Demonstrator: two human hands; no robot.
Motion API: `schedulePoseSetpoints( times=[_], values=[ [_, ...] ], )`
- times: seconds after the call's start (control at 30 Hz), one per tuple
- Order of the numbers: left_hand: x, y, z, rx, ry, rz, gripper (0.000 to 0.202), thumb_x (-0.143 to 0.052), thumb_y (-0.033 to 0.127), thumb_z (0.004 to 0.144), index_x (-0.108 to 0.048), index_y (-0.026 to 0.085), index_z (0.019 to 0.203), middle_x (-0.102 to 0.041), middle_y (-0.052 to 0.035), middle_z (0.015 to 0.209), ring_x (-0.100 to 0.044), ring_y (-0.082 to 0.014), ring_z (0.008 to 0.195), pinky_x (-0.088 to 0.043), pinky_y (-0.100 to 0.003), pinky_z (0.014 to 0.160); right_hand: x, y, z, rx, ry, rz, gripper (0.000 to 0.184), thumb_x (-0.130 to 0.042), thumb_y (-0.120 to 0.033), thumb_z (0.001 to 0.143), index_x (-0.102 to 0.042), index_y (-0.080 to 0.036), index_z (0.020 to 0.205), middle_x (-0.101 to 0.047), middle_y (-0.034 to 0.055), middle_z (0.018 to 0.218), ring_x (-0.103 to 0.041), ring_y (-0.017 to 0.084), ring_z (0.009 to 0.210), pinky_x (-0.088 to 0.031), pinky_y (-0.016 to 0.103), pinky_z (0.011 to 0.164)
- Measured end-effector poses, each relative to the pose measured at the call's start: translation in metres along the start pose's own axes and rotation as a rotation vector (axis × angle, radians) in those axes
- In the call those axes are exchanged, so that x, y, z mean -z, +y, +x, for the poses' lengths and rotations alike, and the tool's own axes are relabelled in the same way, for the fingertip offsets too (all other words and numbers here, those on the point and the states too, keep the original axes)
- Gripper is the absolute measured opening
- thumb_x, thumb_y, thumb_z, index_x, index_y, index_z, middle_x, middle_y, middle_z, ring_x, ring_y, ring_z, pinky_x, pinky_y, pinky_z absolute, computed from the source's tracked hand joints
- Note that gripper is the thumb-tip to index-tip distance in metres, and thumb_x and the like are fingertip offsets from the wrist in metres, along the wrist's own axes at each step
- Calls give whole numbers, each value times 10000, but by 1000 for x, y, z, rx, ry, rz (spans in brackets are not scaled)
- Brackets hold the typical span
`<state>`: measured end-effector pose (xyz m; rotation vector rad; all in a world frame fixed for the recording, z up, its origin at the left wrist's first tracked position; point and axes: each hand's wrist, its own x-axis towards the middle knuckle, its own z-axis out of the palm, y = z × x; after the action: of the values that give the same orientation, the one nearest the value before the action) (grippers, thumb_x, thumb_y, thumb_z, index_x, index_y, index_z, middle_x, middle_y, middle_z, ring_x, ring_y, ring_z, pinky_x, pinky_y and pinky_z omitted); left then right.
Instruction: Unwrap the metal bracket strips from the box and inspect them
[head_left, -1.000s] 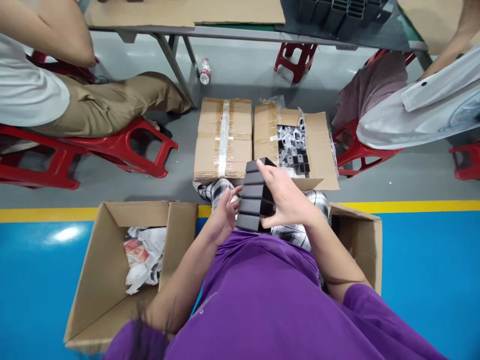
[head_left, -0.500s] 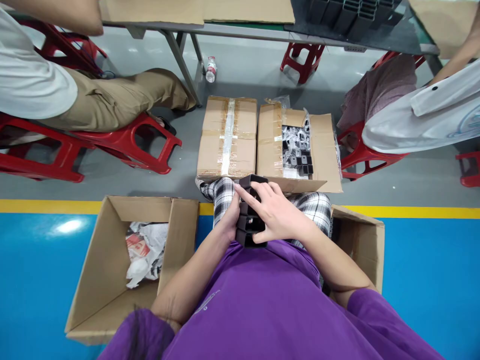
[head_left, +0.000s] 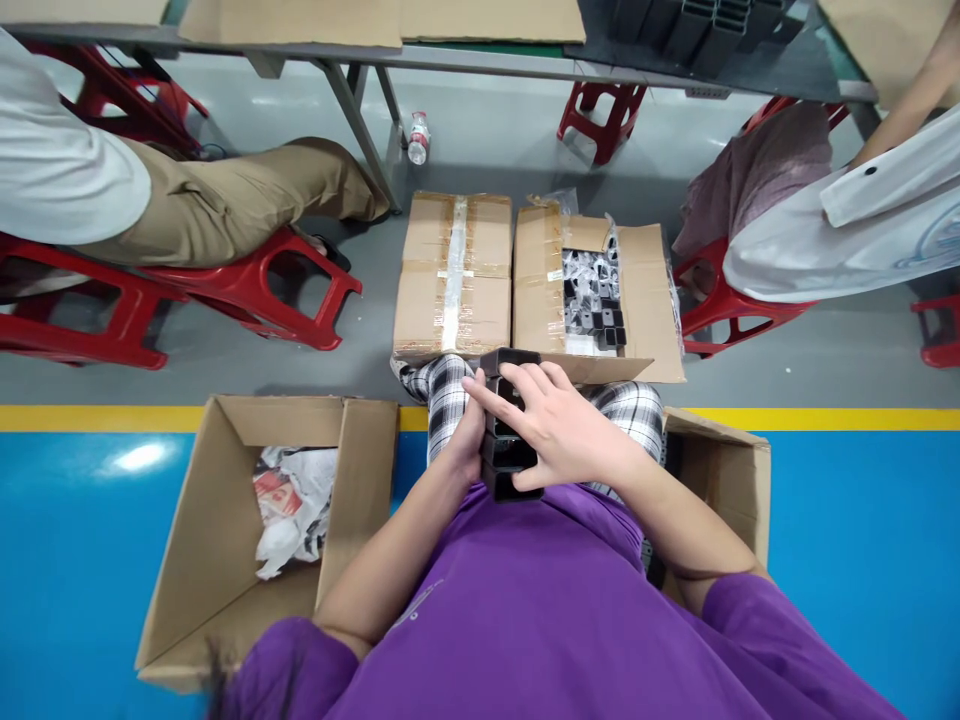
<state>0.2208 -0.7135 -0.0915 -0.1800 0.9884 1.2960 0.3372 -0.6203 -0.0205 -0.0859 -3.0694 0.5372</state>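
Note:
Several black rectangular tube pieces (head_left: 510,452) are lined up in a row above my lap, with their hollow ends facing up. My left hand (head_left: 469,435) grips the row along its left side, the fingers partly hidden behind it. Across the top and right side lies my right hand (head_left: 559,420), its fingers spread and bent over the pieces, touching them. Just beyond my knees, an opened carton (head_left: 536,290) holds many similar black pieces, some in clear plastic wrap.
A taped carton (head_left: 427,270) stands beside the opened one. On my left is a large box (head_left: 176,560) with crumpled paper (head_left: 296,510); another box (head_left: 731,480) is at my right. People sit on red stools (head_left: 300,290) on both sides. A table (head_left: 480,60) runs along the back.
The row of black pieces has shifted slightly to the right along with both hands. My hands keep nearly the same hold on it.

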Motion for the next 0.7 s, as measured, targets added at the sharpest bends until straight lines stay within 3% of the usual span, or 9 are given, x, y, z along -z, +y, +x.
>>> schedulePoseSetpoints(
  times=[0.17, 0.33, 0.5, 0.7],
  values=[
    [-7, 7, -3, -119, -70, 66, 704, -436, 821, 804, -660, 274, 1186, -746, -71, 1085, -670, -299, 1132, -571, -472, 931, 6, -1, -4, -35, 60, 18, 1108, -770, -395, 732, -104, -196, 1595, -288, 228, 1565, -338, 399, 1387, -260, 580, 1128],
    [-15, 15, -8, -182, -114, 124, 743, -391, 851, 791, -675, 257, 1136, -740, -79, 1088, -642, -316, 1180, -562, -490, 950, 9, -7, -10, -82, 146, 26, 926, -707, -324, 808, -203, -225, 1578, -206, 171, 1634, -202, 363, 1496, -208, 596, 1190],
    [-23, 19, -13, -202, -126, 60, 816, -387, 870, 769, -640, 221, 1194, -724, -90, 1110, -620, -312, 1212, -567, -469, 964, 8, -18, -17, -126, 241, 22, 762, -672, -227, 838, -349, -235, 1528, -284, 155, 1607, -233, 357, 1482, -301, 598, 1174],
    [-29, 22, -26, -316, -64, 71, 826, -398, 880, 759, -651, 196, 1147, -710, -102, 1115, -613, -346, 1215, -580, -475, 934, 10, -20, -26, -137, 297, 23, 664, -579, -212, 906, -356, -228, 1531, -445, 138, 1506, -388, 320, 1365, -391, 540, 1138]
  ],
)
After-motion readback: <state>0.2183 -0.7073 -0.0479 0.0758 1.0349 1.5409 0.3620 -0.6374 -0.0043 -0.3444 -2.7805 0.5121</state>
